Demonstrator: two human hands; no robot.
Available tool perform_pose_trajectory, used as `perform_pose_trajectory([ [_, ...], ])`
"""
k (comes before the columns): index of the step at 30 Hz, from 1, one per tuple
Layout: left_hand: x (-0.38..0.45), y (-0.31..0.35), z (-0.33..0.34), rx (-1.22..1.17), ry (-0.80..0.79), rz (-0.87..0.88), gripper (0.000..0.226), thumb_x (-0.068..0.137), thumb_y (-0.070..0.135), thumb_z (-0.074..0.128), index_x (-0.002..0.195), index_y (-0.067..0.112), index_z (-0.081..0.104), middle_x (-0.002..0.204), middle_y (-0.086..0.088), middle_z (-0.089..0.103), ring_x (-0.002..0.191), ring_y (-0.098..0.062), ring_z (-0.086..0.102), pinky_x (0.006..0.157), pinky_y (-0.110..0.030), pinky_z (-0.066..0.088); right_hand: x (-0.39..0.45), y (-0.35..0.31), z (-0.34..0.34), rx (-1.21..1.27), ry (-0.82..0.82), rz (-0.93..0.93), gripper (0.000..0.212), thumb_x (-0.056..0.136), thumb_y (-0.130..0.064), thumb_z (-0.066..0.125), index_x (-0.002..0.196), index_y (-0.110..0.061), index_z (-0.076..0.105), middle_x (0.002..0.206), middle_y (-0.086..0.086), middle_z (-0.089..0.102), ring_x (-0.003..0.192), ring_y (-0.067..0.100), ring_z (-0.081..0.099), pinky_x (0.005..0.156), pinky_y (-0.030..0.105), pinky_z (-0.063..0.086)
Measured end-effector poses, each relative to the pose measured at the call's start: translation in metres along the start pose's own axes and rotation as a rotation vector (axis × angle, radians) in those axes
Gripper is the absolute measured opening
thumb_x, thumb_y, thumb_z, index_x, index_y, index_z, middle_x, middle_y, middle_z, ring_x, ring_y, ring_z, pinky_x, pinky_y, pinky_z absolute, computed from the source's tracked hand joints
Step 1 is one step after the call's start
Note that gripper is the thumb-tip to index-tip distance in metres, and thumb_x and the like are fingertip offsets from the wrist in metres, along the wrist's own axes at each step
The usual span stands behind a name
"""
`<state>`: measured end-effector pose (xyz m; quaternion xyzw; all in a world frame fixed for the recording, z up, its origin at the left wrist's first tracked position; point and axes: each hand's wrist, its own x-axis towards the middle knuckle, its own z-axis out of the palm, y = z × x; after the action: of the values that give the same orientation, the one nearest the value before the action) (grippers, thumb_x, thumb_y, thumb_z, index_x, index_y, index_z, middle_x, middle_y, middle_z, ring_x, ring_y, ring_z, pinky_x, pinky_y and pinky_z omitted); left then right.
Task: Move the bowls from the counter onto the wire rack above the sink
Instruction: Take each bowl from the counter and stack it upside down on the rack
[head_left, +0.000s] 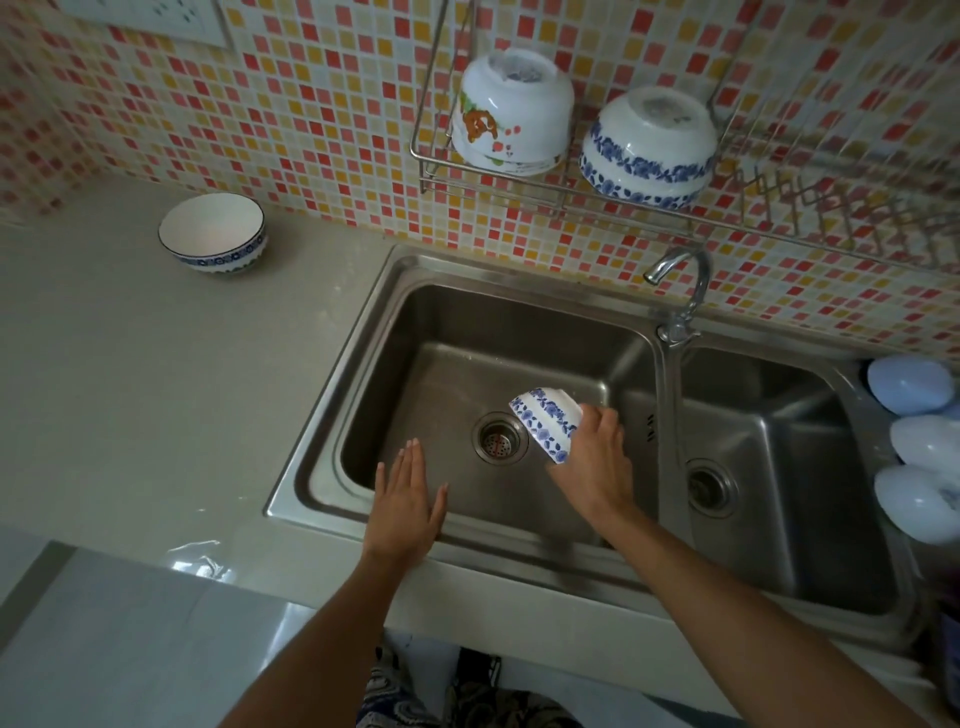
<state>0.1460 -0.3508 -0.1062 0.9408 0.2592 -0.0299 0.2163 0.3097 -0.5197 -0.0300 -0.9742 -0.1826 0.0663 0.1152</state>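
Note:
My right hand (597, 462) grips a small white bowl with blue flowers (545, 421), tilted on its side over the left sink basin. Flat and empty, my left hand (408, 501) hovers with fingers apart over the front of that basin. One white bowl with a blue rim band (213, 233) stands upright on the counter (130, 374) at the back left. On the wire rack (519, 179) above the sink, a stack of flower-patterned bowls (511, 109) and a stack of blue-patterned bowls (649, 145) rest upside down.
The steel double sink (332, 374) fills the middle, with a drain (498, 439) in the left basin and a curved tap (685, 280) between the basins. Pale blue plastic items (919, 441) line the sink's right edge. The rack continues rightward along the tiled wall.

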Motion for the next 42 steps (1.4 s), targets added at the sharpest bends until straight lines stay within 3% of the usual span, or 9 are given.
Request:
perform_pose_trajectory([
  [2,0.002,0.007,-0.007,-0.03,0.019,-0.011,0.077,0.089,0.057,0.004,0.149,0.009,-0.003,0.16,-0.009,0.007,0.147,-0.018,0.002,0.118,-0.036,-0.006,0.004,-0.007,-0.01,0.241,-0.054,0.199,0.073,0.067,-0.032,0.081,0.126,-0.01,0.045,0.123,0.01,0.046,0.104,0.026,0.055,0.073,0.035,0.053],
  [6,0.025,0.021,-0.05,-0.169,0.187,0.088,0.06,0.099,0.039,0.018,0.15,0.013,0.002,0.159,-0.006,0.01,0.146,-0.013,0.005,0.118,-0.031,-0.003,0.009,-0.021,-0.049,1.066,-0.281,0.603,0.036,0.081,-0.019,0.069,0.111,-0.01,0.053,0.119,0.018,0.059,0.092,0.032,0.063,0.06,0.042,0.061],
  [9,0.055,0.031,-0.114,-0.264,0.342,0.192,0.061,0.095,0.04,0.018,0.149,0.014,0.007,0.157,-0.003,0.012,0.146,-0.016,0.012,0.119,-0.03,0.006,0.004,-0.028,-0.076,1.451,-0.384,0.613,0.034,0.088,-0.015,0.06,0.121,-0.014,0.051,0.115,0.013,0.057,0.097,0.032,0.061,0.059,0.039,0.061],
  [12,0.08,0.041,-0.183,-0.272,0.502,0.26,0.06,0.096,0.034,0.028,0.15,0.015,0.011,0.158,-0.001,0.011,0.146,-0.013,0.009,0.118,-0.027,0.005,-0.002,-0.039,-0.101,1.642,-0.403,0.545,0.036,0.086,-0.013,0.059,0.122,-0.015,0.052,0.121,0.017,0.052,0.104,0.037,0.058,0.058,0.04,0.06],
  [17,0.119,0.061,-0.261,-0.129,0.598,0.417,0.059,0.097,0.026,0.031,0.15,0.013,0.008,0.16,-0.006,0.008,0.146,-0.013,0.001,0.119,-0.033,0.005,-0.004,-0.062,-0.157,1.757,-0.379,0.317,0.03,0.088,-0.01,0.051,0.115,-0.022,0.057,0.121,0.014,0.054,0.107,0.038,0.056,0.058,0.041,0.059],
  [22,0.153,0.076,-0.283,0.141,0.425,0.508,0.069,0.088,0.043,0.006,0.15,0.014,-0.004,0.156,-0.002,-0.012,0.145,-0.017,-0.013,0.121,-0.041,0.0,0.001,-0.079,-0.199,1.908,-0.345,0.174,0.03,0.089,-0.01,0.046,0.113,-0.02,0.061,0.115,0.014,0.062,0.098,0.036,0.064,0.059,0.042,0.061],
  [26,0.163,0.075,-0.273,0.281,0.308,0.512,0.065,0.092,0.045,0.003,0.149,0.017,-0.01,0.158,-0.003,-0.012,0.144,-0.016,-0.017,0.119,-0.036,-0.008,0.015,-0.089,-0.222,1.957,-0.289,0.119,0.028,0.085,-0.016,0.056,0.113,-0.016,0.059,0.118,0.013,0.061,0.103,0.033,0.063,0.073,0.05,0.06],
  [33,0.164,0.072,-0.271,0.224,0.303,0.547,0.07,0.086,0.048,-0.002,0.149,0.019,-0.007,0.152,0.006,-0.018,0.144,-0.012,-0.017,0.119,-0.033,-0.006,0.053,-0.095,-0.24,1.876,-0.125,0.017,0.058,0.076,-0.011,0.072,0.13,-0.012,0.051,0.131,0.012,0.054,0.117,0.03,0.057,0.08,0.053,0.058],
  [42,0.168,0.067,-0.269,0.163,0.318,0.573,0.068,0.087,0.044,0.003,0.15,0.02,-0.002,0.156,0.008,-0.009,0.145,-0.008,-0.011,0.12,-0.034,-0.005,0.105,-0.094,-0.278,1.594,0.19,-0.059,0.054,0.079,-0.012,0.077,0.128,-0.006,0.055,0.125,0.004,0.062,0.114,0.023,0.061,0.08,0.048,0.059],
])
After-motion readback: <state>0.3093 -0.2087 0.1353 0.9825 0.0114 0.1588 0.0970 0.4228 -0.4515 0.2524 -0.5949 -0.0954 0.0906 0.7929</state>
